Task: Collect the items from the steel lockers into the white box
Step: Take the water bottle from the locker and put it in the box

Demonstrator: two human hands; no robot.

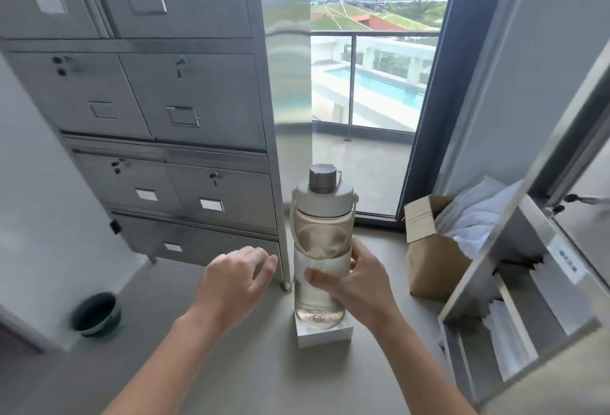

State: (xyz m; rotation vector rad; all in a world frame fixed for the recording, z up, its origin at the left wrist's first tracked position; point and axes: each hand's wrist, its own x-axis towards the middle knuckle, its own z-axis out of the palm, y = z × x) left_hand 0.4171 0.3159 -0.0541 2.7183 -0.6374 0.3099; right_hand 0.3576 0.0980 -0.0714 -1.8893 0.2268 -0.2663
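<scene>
Bottle (321,239), clear with a pale lid, brown cap and carry strap, upright over the white box (325,337) on the floor (251,371). Its base overlaps the box opening; whether it already rests inside cannot be told. The right hand (361,287) wraps it low on the body, thumb across the front and fingers behind. This low grip probably keeps the tall bottle vertical while its base is steered into a box barely wider than the bottle. The left hand (236,277) holds nothing, fingers loosely spread, just beside the bottle, likely ready to steady it.

Edges: the corner post and foot (284,286) of the steel lockers (185,101) stand just left of the box, so little room is left on that side. A cardboard box (429,269) stuffed with white paper stands to the right, near but apart. Beyond it an open compartment (515,286) holds white papers. A dark green bowl (96,314) lies well to the left. The widest bare floor lies toward the person, the likeliest way to draw back.
</scene>
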